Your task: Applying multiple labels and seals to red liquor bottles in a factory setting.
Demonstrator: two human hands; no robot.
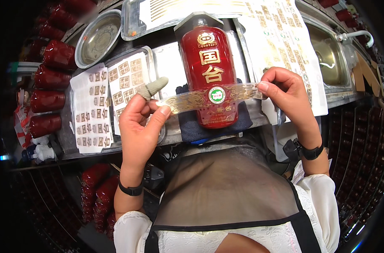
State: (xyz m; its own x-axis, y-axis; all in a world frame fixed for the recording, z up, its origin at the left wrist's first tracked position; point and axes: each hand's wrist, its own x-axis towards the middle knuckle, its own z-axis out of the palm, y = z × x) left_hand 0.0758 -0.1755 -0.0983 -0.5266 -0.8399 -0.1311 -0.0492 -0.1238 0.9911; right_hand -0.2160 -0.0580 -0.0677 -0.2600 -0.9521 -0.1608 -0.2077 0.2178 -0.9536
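A red glass bottle (206, 46) with raised gold characters lies in front of me, its neck pointing away. Stretched across its lower part is a clear decal strip (187, 102) with gold scrollwork and a round green-and-white emblem at its middle. My left hand (140, 124) pinches the strip's left end between thumb and fingers. A pale cloth finger cover (154, 87) sits on that hand's index finger. My right hand (287, 89) pinches the other end. Whether the strip touches the glass, I cannot tell. Dark blue cloth (187, 130) lies under the bottle's base.
Gold-printed decal sheets lie left (90, 114) and right (280, 42) of the bottle. A metal bowl (80, 52) stands at the far left. A sink with a white tap (358, 34) is at right. Several red bottles (52, 76) line the left edge; more (103, 194) stand below.
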